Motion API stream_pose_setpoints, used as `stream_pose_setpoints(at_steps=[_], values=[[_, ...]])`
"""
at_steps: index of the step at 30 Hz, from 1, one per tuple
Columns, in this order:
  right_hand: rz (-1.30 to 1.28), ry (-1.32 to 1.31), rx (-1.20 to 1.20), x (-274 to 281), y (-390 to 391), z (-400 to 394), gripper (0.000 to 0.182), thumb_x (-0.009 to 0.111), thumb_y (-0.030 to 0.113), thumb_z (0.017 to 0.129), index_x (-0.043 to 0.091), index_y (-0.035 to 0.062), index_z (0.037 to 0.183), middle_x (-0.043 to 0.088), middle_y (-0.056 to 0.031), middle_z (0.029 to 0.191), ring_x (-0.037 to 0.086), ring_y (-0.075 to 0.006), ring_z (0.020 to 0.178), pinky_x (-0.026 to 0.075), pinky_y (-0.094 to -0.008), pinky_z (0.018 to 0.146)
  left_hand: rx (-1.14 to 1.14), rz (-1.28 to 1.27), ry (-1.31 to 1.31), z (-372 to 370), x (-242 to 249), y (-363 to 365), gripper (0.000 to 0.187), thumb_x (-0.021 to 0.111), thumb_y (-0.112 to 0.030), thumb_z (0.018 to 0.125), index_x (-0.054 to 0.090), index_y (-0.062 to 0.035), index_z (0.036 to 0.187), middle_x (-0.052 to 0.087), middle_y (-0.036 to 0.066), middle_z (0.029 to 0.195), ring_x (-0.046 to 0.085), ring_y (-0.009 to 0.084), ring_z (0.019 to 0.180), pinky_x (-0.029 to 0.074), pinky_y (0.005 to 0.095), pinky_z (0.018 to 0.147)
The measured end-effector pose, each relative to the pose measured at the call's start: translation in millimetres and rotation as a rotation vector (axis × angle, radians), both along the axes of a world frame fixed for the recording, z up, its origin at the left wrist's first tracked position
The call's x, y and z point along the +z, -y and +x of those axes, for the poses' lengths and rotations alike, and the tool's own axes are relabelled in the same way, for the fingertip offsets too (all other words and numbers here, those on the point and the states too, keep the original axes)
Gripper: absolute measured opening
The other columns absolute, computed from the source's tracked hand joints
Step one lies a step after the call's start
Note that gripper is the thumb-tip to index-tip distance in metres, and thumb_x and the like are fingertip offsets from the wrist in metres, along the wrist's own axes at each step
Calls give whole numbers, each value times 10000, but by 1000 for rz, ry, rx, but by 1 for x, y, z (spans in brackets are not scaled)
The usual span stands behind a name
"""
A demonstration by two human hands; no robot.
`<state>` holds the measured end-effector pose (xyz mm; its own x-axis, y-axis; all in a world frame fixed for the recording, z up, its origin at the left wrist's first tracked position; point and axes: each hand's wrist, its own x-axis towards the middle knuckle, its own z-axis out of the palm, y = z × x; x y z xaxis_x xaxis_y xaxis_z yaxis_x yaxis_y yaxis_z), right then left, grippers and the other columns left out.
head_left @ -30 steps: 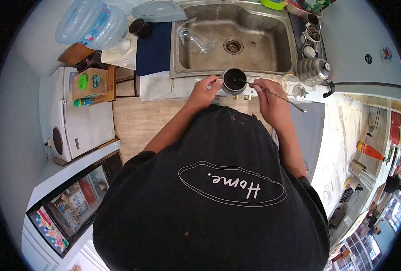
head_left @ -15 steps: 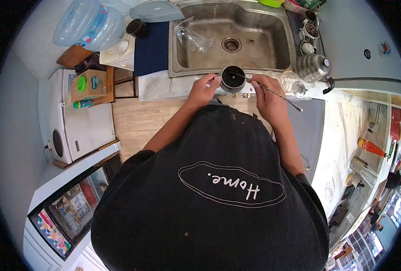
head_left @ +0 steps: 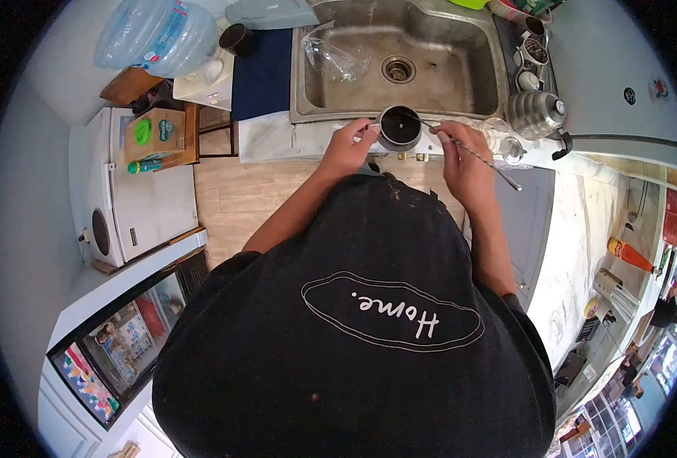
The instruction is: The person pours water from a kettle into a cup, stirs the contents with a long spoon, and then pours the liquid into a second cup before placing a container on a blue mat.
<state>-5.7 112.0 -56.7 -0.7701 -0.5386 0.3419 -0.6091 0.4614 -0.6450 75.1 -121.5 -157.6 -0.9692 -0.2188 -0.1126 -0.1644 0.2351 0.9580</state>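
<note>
A metal cup [head_left: 400, 143] with dark liquid inside stands at the counter's front edge, before the sink. My left hand [head_left: 351, 146] is closed on the cup's handle at its left side. In my right hand [head_left: 464, 164] is a long bar spoon [head_left: 487, 162] with a twisted shaft, held slantwise. Its far end reaches over the cup's rim into the dark contents, where the tip is hidden. Its other end sticks out past my fingers toward the lower right.
Behind the cup lies a steel sink [head_left: 445, 84] with a clear plastic bag [head_left: 342, 57] in it. A steel kettle [head_left: 535, 114] and glass jars [head_left: 506, 145] stand at the right. A blue mat [head_left: 262, 76] and large water bottle [head_left: 151, 38] are at the left.
The view has shifted slightly, so the sink and cup sit a little further right and higher. My right hand has shifted right with the spoon; my left hand keeps the cup handle.
</note>
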Motion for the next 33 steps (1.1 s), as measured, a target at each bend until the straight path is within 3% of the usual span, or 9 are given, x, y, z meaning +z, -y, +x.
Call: stream_pose_setpoints(at_steps=[22, 28, 33], values=[[-50, 30, -1, 2, 7, 7, 75, 643, 89, 952, 657, 46, 1012, 699, -135, 977, 643, -379, 923, 485, -451, 847, -13, -8, -8, -2, -11, 4, 297, 611, -271, 1013, 678, 10, 1080, 721, 99, 897, 648, 183, 850, 508, 342, 802], [-28, 101, -116, 3, -4, 5, 88, 645, 95, 956, 662, 48, 1028, 702, -143, 986, 642, -386, 928, 489, -454, 853, -9, -13, -27, 0, -5, 2, 290, 612, -267, 1012, 677, 11, 1062, 719, 95, 890, 646, 173, 850, 510, 337, 790], [-34, 51, -28, 3, 0, 10, 96, 645, 96, 956, 664, 46, 1035, 703, -142, 982, 642, -387, 927, 488, -454, 854, -9, -28, -9, -1, 0, 1, 290, 612, -266, 1010, 681, 9, 1071, 721, 97, 890, 651, 170, 852, 513, 339, 786]])
